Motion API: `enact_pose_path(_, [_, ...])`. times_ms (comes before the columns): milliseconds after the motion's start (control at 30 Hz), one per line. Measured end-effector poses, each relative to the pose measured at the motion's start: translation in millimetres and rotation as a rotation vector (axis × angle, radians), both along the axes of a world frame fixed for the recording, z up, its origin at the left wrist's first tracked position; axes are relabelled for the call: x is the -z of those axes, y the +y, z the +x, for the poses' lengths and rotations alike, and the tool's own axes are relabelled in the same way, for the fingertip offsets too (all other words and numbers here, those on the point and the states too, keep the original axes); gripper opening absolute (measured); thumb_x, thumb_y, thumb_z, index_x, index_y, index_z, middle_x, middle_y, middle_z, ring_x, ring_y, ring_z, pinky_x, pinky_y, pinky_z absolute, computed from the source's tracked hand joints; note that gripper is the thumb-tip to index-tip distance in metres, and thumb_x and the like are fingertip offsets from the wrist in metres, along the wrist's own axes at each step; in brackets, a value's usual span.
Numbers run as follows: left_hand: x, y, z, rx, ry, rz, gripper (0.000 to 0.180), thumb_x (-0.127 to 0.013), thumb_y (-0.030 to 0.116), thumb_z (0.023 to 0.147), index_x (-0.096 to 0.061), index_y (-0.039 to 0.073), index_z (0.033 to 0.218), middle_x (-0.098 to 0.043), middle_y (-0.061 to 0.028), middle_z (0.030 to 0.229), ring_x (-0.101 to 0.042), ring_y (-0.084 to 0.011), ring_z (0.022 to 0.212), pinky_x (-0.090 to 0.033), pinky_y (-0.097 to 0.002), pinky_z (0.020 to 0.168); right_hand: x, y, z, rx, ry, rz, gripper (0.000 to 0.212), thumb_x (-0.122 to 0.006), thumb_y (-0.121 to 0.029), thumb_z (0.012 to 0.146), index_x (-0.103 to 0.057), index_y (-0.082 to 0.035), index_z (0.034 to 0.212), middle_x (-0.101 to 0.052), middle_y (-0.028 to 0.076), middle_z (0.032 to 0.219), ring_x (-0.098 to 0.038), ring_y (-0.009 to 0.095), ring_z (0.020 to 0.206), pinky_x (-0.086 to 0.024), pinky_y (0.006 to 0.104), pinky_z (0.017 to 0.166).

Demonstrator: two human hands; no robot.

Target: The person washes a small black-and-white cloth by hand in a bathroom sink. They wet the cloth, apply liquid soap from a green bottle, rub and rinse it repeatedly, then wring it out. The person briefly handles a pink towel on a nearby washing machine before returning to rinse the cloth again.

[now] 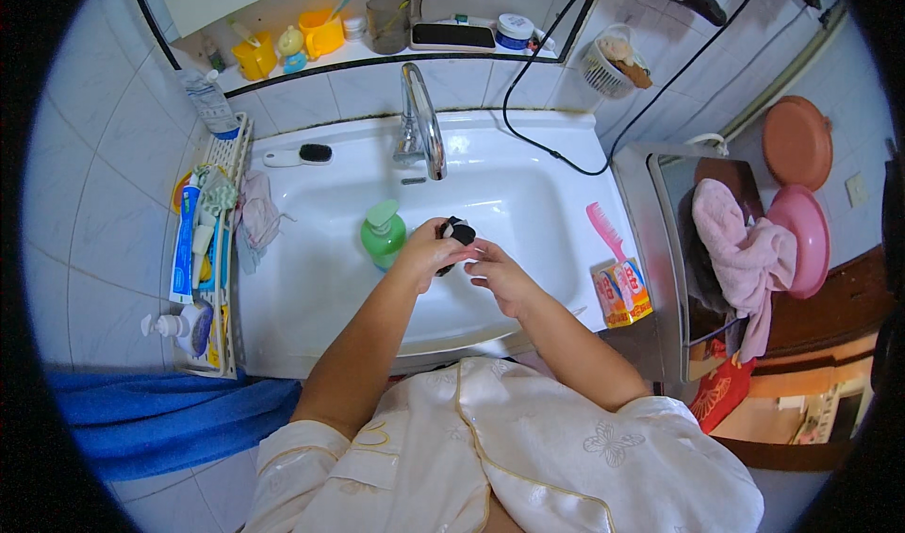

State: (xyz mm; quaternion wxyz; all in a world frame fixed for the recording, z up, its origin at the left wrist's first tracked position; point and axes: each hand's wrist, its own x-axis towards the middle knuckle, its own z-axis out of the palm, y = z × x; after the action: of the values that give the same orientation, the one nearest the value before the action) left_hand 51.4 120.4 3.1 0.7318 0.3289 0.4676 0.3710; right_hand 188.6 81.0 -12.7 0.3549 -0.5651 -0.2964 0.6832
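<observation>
Black-and-white small item (458,232): holding it in closed left hand (426,254), right hand (501,280) loosely curled alongside, hold unclear. Could drop into washbasin (537,217) if grip loosens.

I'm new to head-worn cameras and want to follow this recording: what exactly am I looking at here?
There is no machine here, only a person's two bare hands. The one picture comes from a wide fisheye camera on the person's head, looking down, so straight edges bend near its rim and the forearms rise from below.

Ahead is a white sink with a chrome tap. A green pump bottle is in the basin. A hairbrush lies on the back ledge at left; a pink comb and orange packaging are on the right side.

The left hand holds a small black-and-white item; exactly what it is, I cannot tell. The right hand is close beside it, fingers bent.
</observation>
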Motion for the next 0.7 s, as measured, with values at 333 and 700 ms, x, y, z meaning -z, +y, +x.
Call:
enact_pose_path(333, [9, 0, -9, 0.087, 0.449, 0.388, 0.021, -0.055, 0.016, 0.079, -0.057, -0.004, 0.087, -0.059, -0.0059, 0.074, -0.052, -0.0103, 0.065, -0.042, -0.0235, 0.059, -12, 2, -7, -0.049, -0.015, 0.079, 0.022, -0.053, -0.02, 0.08, -0.051, -0.009, 0.099, -0.055, 0.001, 0.088, -0.045, 0.012, 0.089, -0.031, 0.0266, 0.082])
enact_pose_path(700, [1, 10, -40, -0.327, 0.015, 0.095, 0.016, -0.05, 0.017, 0.082, -0.054, 0.002, 0.084, -0.054, -0.0054, 0.078, -0.051, -0.0152, 0.069, -0.042, -0.0244, 0.056, -24, 13, 39, 0.197, 0.041, 0.117, 0.018, -0.056, -0.004, 0.074, -0.049, -0.006, 0.09, -0.046, -0.001, 0.067, -0.044, 0.009, 0.059, -0.038, 0.0219, 0.057])
